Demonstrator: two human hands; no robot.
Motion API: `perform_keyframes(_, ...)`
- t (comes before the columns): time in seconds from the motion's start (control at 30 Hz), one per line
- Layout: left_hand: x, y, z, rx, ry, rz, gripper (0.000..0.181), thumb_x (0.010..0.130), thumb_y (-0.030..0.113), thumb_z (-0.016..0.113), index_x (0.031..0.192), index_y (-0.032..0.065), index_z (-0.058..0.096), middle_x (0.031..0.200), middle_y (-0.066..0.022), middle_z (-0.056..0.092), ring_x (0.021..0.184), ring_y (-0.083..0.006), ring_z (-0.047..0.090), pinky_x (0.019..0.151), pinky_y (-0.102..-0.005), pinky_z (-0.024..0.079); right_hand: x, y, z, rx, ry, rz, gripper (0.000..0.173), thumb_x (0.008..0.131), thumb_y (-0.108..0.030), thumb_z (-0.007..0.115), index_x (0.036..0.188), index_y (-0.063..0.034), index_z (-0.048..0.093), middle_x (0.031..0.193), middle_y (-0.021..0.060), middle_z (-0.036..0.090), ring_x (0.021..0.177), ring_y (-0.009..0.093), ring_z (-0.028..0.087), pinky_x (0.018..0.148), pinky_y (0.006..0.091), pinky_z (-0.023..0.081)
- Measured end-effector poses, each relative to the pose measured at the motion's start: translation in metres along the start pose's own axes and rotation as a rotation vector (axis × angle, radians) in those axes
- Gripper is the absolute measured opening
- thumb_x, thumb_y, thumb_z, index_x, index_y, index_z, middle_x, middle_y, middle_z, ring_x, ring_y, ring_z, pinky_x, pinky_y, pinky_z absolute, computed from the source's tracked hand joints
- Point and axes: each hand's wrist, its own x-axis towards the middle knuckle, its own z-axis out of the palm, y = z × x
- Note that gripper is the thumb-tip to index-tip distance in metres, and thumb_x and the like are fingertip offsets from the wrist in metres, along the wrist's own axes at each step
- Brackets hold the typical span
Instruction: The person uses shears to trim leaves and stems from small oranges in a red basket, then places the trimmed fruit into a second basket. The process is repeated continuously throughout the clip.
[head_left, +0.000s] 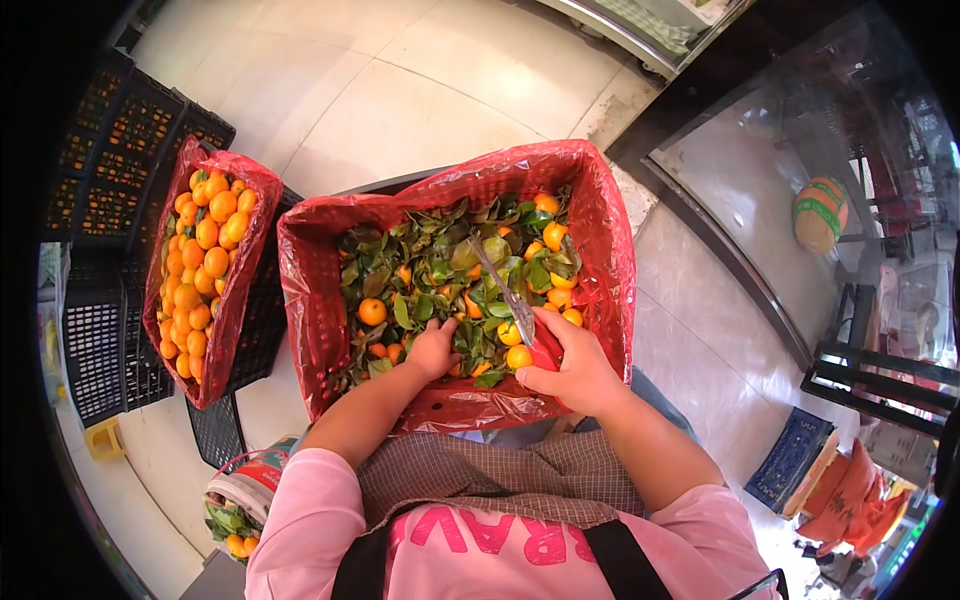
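Observation:
In front of me stands a crate lined with red plastic film (604, 225). Inside it, small orange citrus fruits (372, 311) lie among many green leaves (424, 247). My right hand (581, 367) grips a pair of red-handled scissors (517, 307) over the right part of the crate, blades angled up and left across the leaves. My left hand (433, 351) reaches into the leaves near the crate's front side. Its fingertips are partly hidden there, so whether they hold a fruit or stem cannot be told.
On the left, a second red-lined crate (262, 202) holds loose orange fruits, with black plastic crates (94, 337) stacked around it. A bucket (259, 480) with leaves and fruit stands at my lower left, near a yellow plastic stool (103, 439). A dark-framed glass panel (720, 195) rises at right.

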Motion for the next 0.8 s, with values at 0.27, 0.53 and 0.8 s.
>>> perform_keyframes(0.27, 0.005, -0.009, 0.002, -0.051, -0.017, 0.065, 0.065, 0.065, 0.02, 0.078, 0.117, 0.0049, 0.04, 0.113, -0.0238, 0.051, 0.1, -0.042, 0.056, 0.084, -0.0473, 0.047, 0.001, 0.005, 0.002, -0.011, 0.005, 0.002, 0.073, 0.069, -0.024, 0.075, 0.131, 0.0008, 0.045, 0.112, 0.017, 0.06, 0.1, 0.025, 0.06, 0.088, 0.0337, 0.046)
perform_keyframes(0.53, -0.028, 0.009, -0.069, -0.109, -0.038, -0.04, 0.079, 0.067, 0.038, 0.08, 0.127, 0.0, 0.045, 0.123, -0.0261, 0.049, 0.108, -0.0394, 0.055, 0.09, -0.0418, 0.046, 0.008, 0.004, 0.0, 0.091, 0.012, -0.031, 0.072, 0.07, -0.023, 0.075, 0.13, 0.0027, 0.044, 0.117, 0.019, 0.058, 0.109, 0.027, 0.058, 0.094, 0.035, 0.043)
perform_keyframes(0.8, -0.113, 0.071, -0.129, -1.921, 0.003, 0.198, 0.044, 0.088, 0.026, 0.06, 0.124, 0.0041, 0.047, 0.113, -0.0174, 0.06, 0.091, -0.0257, 0.065, 0.081, -0.0359, 0.054, 0.015, 0.006, 0.012, 0.131, -0.051, -0.026, 0.073, 0.071, -0.018, 0.076, 0.134, 0.0006, 0.043, 0.104, 0.0036, 0.057, 0.096, 0.012, 0.054, 0.087, 0.0274, 0.044)
